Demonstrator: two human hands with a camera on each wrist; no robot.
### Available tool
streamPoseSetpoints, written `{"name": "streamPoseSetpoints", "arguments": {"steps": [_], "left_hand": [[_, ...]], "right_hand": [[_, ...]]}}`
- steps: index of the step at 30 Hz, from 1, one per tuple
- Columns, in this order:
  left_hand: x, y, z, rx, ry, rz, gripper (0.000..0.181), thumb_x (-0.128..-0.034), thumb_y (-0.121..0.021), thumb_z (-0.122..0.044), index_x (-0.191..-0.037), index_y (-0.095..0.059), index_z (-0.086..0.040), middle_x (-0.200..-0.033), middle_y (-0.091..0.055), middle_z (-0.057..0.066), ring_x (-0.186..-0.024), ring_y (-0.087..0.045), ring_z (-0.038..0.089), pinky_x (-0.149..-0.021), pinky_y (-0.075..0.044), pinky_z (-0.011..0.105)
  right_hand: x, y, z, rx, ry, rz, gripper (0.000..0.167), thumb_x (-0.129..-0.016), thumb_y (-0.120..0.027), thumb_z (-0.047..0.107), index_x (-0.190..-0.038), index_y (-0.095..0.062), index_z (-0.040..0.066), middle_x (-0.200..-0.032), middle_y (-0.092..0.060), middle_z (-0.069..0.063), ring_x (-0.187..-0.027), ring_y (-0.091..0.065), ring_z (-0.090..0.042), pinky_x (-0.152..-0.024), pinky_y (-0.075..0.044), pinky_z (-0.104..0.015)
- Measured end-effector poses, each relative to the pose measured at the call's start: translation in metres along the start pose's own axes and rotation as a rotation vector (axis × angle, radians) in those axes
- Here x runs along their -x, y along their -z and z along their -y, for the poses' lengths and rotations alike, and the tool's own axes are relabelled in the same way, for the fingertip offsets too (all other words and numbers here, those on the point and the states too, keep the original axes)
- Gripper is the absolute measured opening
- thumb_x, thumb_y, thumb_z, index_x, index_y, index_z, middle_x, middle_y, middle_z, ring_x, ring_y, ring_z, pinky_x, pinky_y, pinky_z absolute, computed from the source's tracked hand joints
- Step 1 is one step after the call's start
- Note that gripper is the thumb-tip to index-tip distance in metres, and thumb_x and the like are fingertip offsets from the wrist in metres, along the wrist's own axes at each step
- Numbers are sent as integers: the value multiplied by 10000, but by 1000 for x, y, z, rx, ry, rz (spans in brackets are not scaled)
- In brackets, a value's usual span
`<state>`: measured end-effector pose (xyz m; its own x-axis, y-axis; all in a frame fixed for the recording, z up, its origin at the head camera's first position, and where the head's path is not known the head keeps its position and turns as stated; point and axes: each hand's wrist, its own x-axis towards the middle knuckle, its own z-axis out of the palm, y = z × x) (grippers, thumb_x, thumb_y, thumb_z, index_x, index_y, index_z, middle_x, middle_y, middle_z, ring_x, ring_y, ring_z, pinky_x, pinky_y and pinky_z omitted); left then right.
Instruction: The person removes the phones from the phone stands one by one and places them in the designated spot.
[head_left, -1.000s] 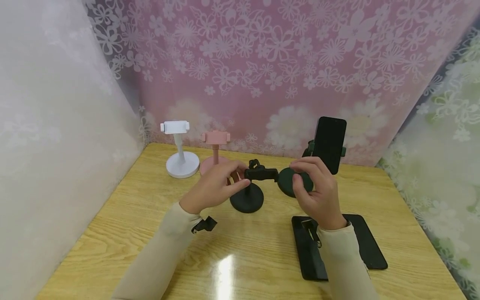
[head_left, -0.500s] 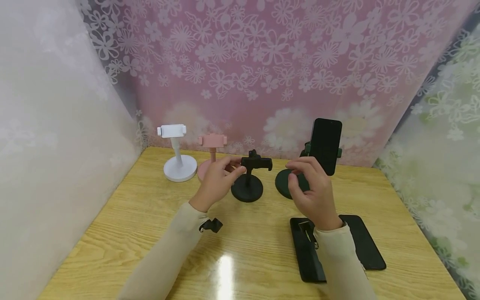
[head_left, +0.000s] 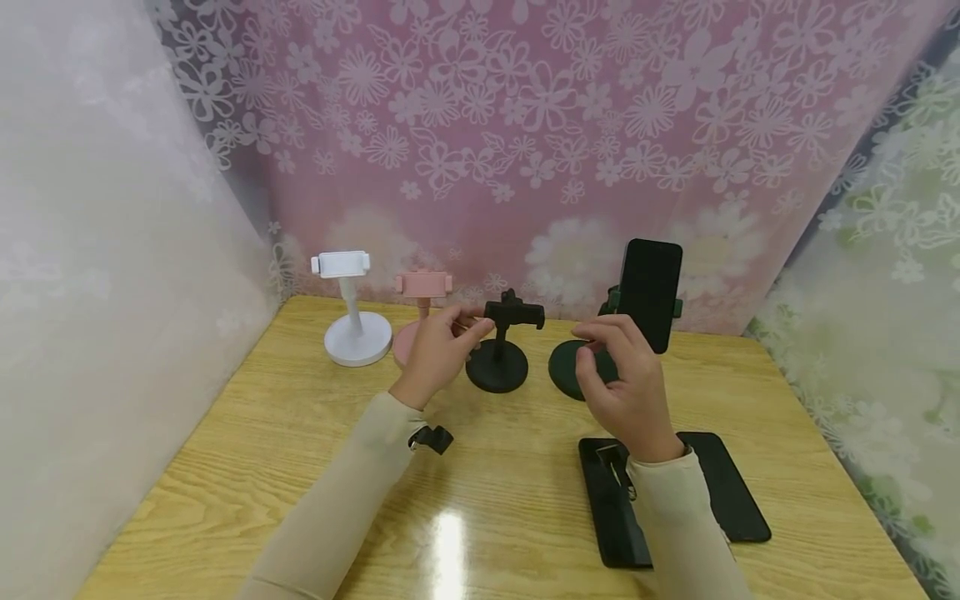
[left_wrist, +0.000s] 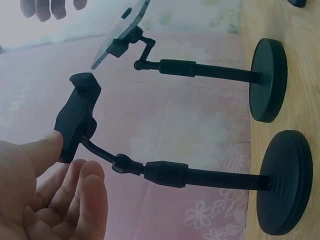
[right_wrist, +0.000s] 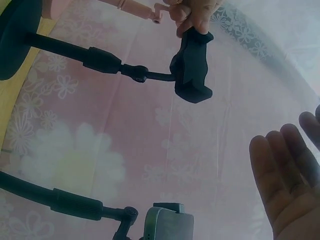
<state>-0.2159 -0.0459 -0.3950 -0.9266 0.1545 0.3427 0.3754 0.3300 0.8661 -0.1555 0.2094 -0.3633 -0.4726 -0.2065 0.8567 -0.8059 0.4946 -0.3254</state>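
My left hand (head_left: 437, 348) pinches one end of the clamp on a black phone stand (head_left: 517, 313). In the left wrist view the thumb presses on the clamp (left_wrist: 75, 117) and the fingers curl beneath it. The stand's round base (head_left: 497, 367) is down on the table, its pole upright. My right hand (head_left: 628, 383) hovers to the right, fingers loosely bent, holding nothing. Behind it is a dark green phone stand (head_left: 564, 369) with a black phone (head_left: 651, 293) upright in its clamp. The right wrist view shows the right hand (right_wrist: 292, 185) apart from both stands.
A white phone stand (head_left: 358, 339) and a pink phone stand (head_left: 424, 285) stand at the back left; my left hand partly covers the pink one. Two dark phones (head_left: 611, 508) (head_left: 723, 487) lie at the front right, under my right forearm. A patterned curtain (head_left: 480, 167) hangs behind the table.
The black stand has moved back on the table with my left hand holding its clamp. My right hand has stayed nearly still. The head view has tipped slightly.
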Motion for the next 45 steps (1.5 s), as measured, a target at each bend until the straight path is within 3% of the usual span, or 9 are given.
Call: {"name": "streamPoseSetpoints", "arguments": {"steps": [5,9,15,18,21,26,29,36,45], "left_hand": [[6,3,-1,-37,-49,-12,274,-1012,-695,-344,-1004,-581,-95,-879,-595,54,-751,-599,190,-693,-530,316],[18,13,-6,-111,-85,7,250,-1020,-681,-361,-966,-597,-132,-836,-588,11,-736,-564,171,-677,-499,322],[29,37,-21,-237,-157,61,206,-1023,-679,-346,-941,-627,-165,-805,-610,-44,-714,-585,130,-673,-513,335],[32,47,-27,-268,-162,131,186,-1026,-677,-334,-945,-627,-174,-813,-606,-56,-707,-573,130,-664,-505,327],[35,53,-31,-295,-153,178,177,-1022,-682,-342,-960,-630,-185,-812,-601,-65,-707,-565,132,-663,-499,321],[36,56,-32,-298,-140,198,143,-1021,-687,-323,-973,-638,-198,-806,-601,-73,-699,-559,130,-657,-494,320],[35,56,-31,-301,-135,192,131,-1021,-687,-328,-973,-639,-216,-803,-603,-82,-694,-560,123,-655,-497,314],[35,56,-31,-301,-127,189,128,-1027,-674,-343,-965,-626,-242,-805,-596,-76,-700,-558,136,-653,-494,313],[38,55,-32,-311,-115,195,116,-1022,-686,-319,-949,-622,-255,-802,-584,-86,-707,-548,129,-658,-490,306]], "right_hand": [[-2,4,-5,55,-62,-78,212,-958,-567,67,-1090,-708,-20,-1095,-643,-183,-885,-593,-257,-880,-470,-207],[-5,10,-14,87,-141,-231,203,-943,-560,4,-1087,-684,-69,-1103,-625,-253,-947,-570,-331,-911,-435,-257],[-4,19,-37,133,-348,-399,376,-935,-540,-94,-1308,-583,-78,-1314,-559,-262,-1145,-496,-353,-1043,-381,-312],[1,24,-49,90,-500,-363,519,-993,-519,-18,-1505,-447,20,-1498,-451,-169,-1305,-427,-298,-1127,-337,-356],[7,27,-59,8,-659,-263,635,-1058,-481,131,-1640,-226,138,-1651,-274,-68,-1456,-324,-265,-1214,-267,-422],[14,27,-73,-142,-816,-123,685,-1115,-380,334,-1661,26,254,-1729,0,18,-1576,-138,-247,-1260,-158,-497],[14,26,-77,-193,-848,-104,670,-1125,-342,384,-1658,50,280,-1730,33,32,-1585,-115,-231,-1262,-146,-498],[12,24,-77,-275,-810,-137,598,-1139,-320,355,-1663,-57,239,-1690,-153,-43,-1525,-273,-270,-1239,-220,-498],[17,20,-77,-141,-814,-260,532,-1144,-281,375,-1536,-319,17,-1431,-414,-100,-1273,-452,-180,-1060,-373,-353]]}}
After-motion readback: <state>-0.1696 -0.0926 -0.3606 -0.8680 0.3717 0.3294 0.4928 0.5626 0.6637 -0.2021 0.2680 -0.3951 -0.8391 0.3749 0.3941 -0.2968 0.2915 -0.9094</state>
